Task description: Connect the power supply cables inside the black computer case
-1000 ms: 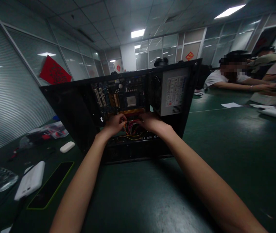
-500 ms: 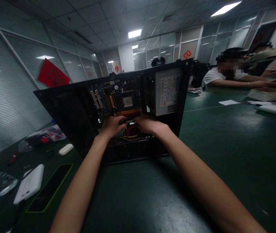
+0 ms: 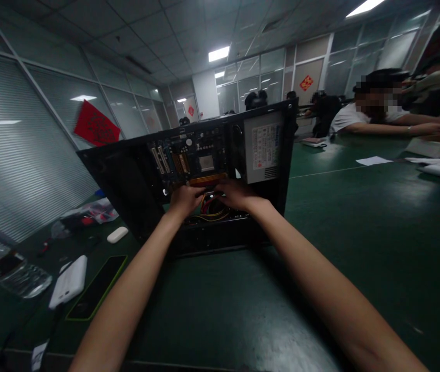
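A black computer case (image 3: 107,181) stands open towards me on the green table. Inside it are a motherboard (image 3: 206,147), a silver power supply (image 3: 265,150) with a label, and red, yellow and black cables (image 3: 213,211) along the bottom. My left hand (image 3: 186,200) reaches in at the lower edge of the motherboard, fingers closed and pointing right. Facing it, my right hand (image 3: 237,194) is closed as well, just under the orange-red slots (image 3: 208,180). Between the fingertips lies something small and pale near the cables; what either hand grips is too dark to make out.
On the left lie a water bottle (image 3: 11,268), a white power bank (image 3: 68,281), a dark phone with a green edge (image 3: 98,287), a small white case (image 3: 118,235) and a plastic bag (image 3: 84,217). A person (image 3: 382,108) sits across on the right, near a box (image 3: 433,146).
My view has turned a little left, so the scene sits further right and more of the bottle shows. Both hands stay at the same place inside the case, the fingers slightly shifted.
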